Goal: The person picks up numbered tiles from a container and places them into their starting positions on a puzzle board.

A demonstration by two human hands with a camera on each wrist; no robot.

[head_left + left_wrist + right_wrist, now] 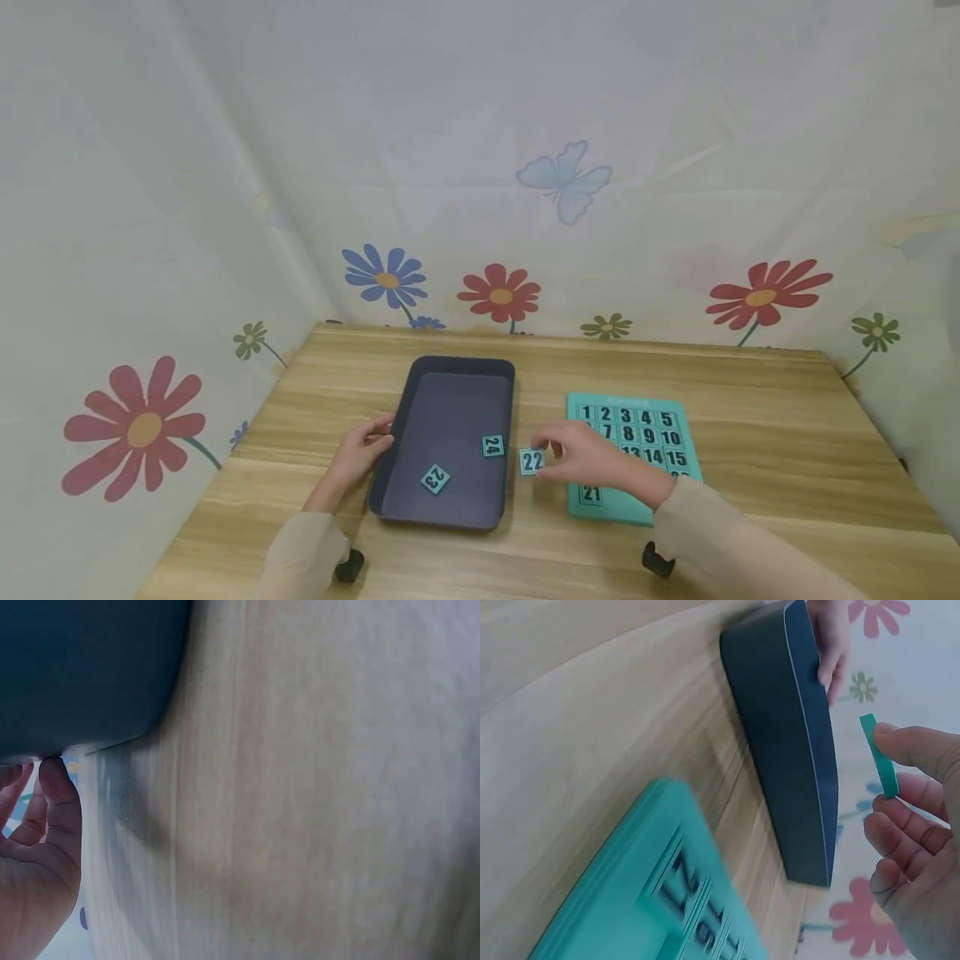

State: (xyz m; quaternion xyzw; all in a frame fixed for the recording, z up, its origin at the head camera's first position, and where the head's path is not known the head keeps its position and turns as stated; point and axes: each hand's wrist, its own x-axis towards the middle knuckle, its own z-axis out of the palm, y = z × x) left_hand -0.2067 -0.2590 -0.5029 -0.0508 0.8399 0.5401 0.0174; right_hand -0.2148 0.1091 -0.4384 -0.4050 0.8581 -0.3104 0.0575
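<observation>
My right hand (581,454) pinches a teal number tile marked 22 (532,461) between thumb and fingertips, raised between the tray and the number board. In the right wrist view the tile (879,755) is seen edge-on. My left hand (358,458) grips the left rim of the dark tray (438,521), thumb and fingertips at its edge. Inside the tray lie tile 23 (435,479), turned askew, and tile 24 (492,446), on its side near the right wall. The teal board (626,507) holds rows of numbered tiles, with 21 at the left of its bottom row. My right hand and forearm hide part of it.
Both tray and board lie on a wood-grain table (540,542). Behind the table hangs a pale cloth (637,100) printed with flowers and a butterfly. Black bands (657,560) show at the wrists.
</observation>
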